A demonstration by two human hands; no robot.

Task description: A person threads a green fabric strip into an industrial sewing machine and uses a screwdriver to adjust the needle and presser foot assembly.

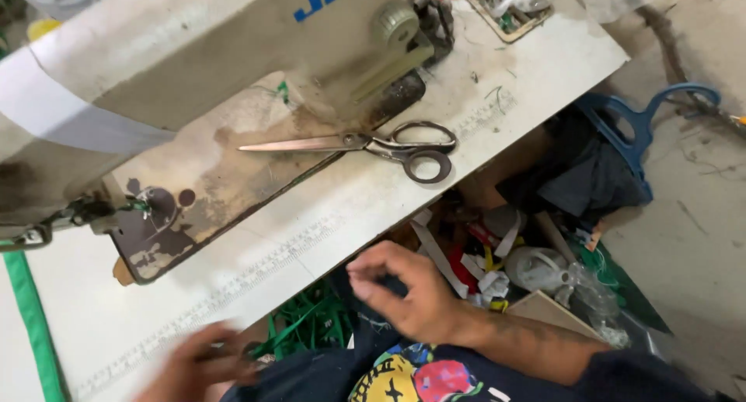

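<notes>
Below scissors (365, 146), right hand (408, 289), fingers (365, 274) curled, well apart

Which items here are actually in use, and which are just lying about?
In hand:
- dark garment, pinched by right hand
- left hand, blurred, at the table edge

Lying about:
- scissors
- sewing machine
- green strap
- scrap pile
- blue hanger

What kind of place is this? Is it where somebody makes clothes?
Probably yes, a sewing workshop. An industrial sewing machine stands on a worn white table, tailor's scissors lie beside it, and fabric scraps are piled below.
</notes>
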